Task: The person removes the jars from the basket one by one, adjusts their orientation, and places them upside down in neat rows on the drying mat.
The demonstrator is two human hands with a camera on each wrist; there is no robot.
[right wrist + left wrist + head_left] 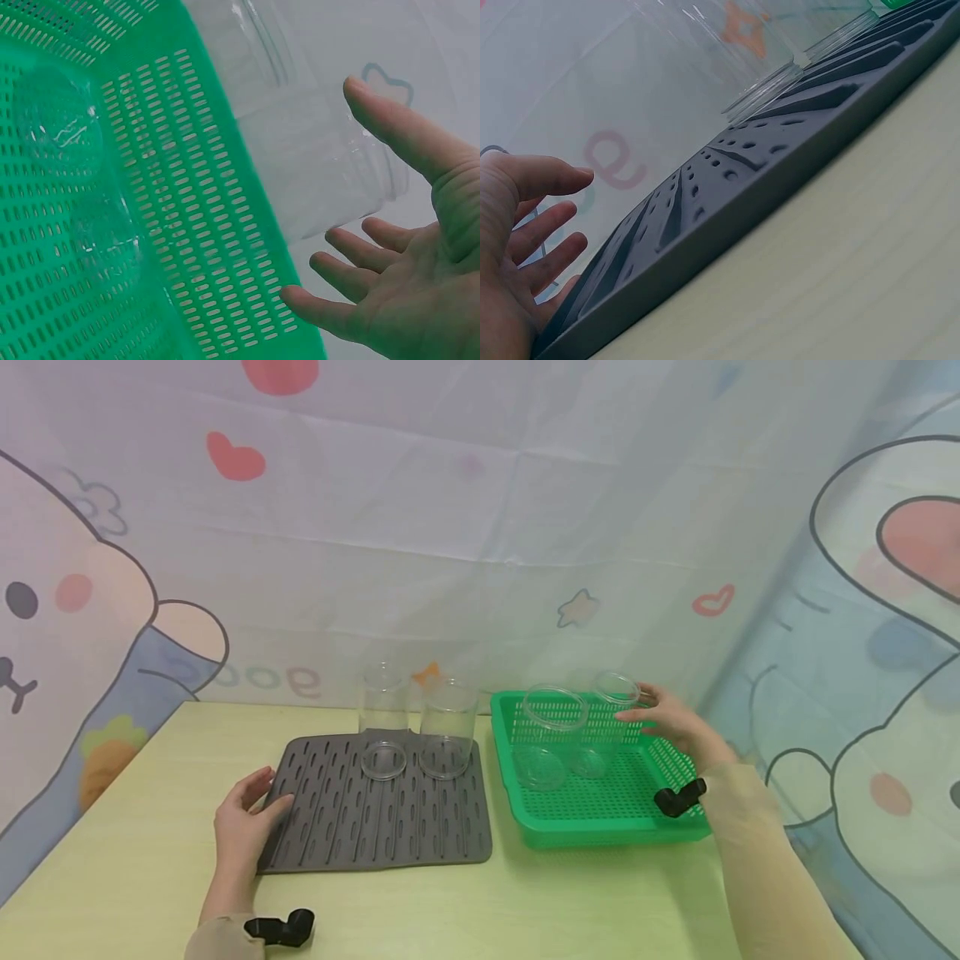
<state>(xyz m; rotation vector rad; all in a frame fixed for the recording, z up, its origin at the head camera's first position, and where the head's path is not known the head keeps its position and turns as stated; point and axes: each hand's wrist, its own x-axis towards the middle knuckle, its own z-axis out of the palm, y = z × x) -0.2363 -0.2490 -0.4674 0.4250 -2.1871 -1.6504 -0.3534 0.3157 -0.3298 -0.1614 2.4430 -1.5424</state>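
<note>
Jar (604,728) just left of right hand (672,722): stands upright in green basket (615,833), mouth upward, long axis vertical. Looks light, stiff, slippery, perhaps fragile; best gripped round upper wall. Right hand spread around rim, contact unclear; left hand (246,817) empty, fingers loose, beside gray mat (375,827).

The mat (375,835) on the left is dark grey, with a pattern of long slots in rows. The basket (615,837) on the right is bright green, and its walls show a grid of small slots. The mat's two jars (450,718) and the basket's two jars (555,740) are colourless and transparent. The tabletop (585,902) is pale yellow-green. The far curtain (450,527) is whitish, printed with a red heart (236,457) on the left and an orange star shape (427,674). The right sleeve (772,868) is beige.
</note>
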